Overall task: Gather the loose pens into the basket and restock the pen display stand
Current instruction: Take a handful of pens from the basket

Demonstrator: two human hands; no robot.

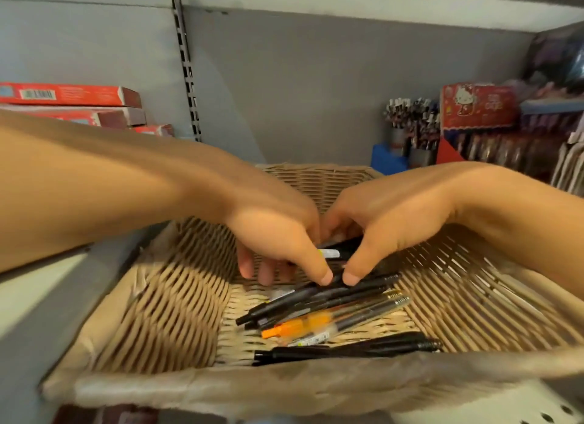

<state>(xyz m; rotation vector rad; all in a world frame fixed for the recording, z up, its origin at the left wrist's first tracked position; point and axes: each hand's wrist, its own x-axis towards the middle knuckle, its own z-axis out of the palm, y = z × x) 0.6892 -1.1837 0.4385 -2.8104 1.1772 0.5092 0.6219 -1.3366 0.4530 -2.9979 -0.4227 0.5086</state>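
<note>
A woven wicker basket (164,322) sits on the shelf in front of me. Several pens lie on its floor: black ones (316,300), one with an orange grip (303,325), and a black pair (347,349) near the front rim. Both hands reach down into the basket side by side. My left hand (278,234) and my right hand (382,221) curl their fingers round a bundle of black pens (339,249), one with a white label. Both thumbs press down on the pile below. The pen display stand (410,129), cups full of pens, stands at the back right.
Red flat boxes (69,96) are stacked at the back left. A red cartoon-cat display box (477,106) with hanging pen packs stands at the far right. A slotted shelf upright (186,60) runs up the grey back wall. The shelf above is close overhead.
</note>
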